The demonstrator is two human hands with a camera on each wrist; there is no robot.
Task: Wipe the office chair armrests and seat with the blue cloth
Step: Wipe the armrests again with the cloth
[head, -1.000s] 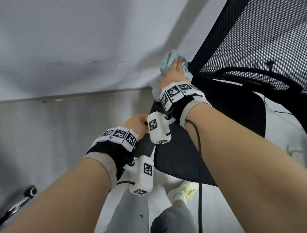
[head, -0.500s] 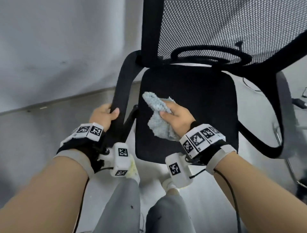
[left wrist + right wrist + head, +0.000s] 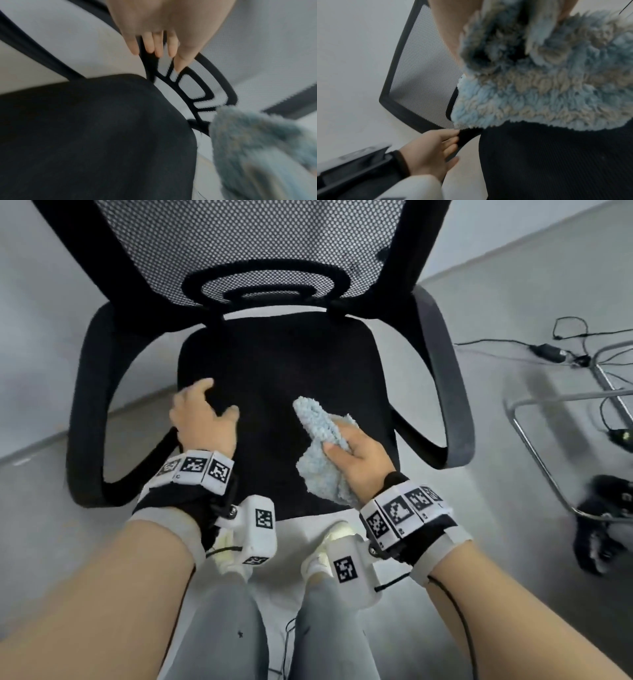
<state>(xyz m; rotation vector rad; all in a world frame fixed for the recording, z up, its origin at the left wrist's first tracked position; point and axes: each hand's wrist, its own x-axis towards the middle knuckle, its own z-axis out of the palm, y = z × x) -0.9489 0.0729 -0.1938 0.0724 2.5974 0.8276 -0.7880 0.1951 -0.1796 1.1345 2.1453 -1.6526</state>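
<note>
The office chair has a black seat, a mesh back, a left armrest and a right armrest. My right hand grips the fluffy blue cloth bunched over the seat's front right part. From the right wrist, the cloth hangs just above the seat. My left hand hovers over the seat's left edge, fingers loosely spread and holding nothing. The left wrist view shows its fingers straight above the seat, with the cloth to the right.
Cables and a charger lie on the grey floor at the right. A metal frame and a black caster stand there too. My legs and shoes are right in front of the seat. A pale wall is behind the chair.
My left hand let go of the left armrest and moved right over the seat. My right hand brought the cloth from the armrest top down to the seat's front. The view swung to face the chair.
</note>
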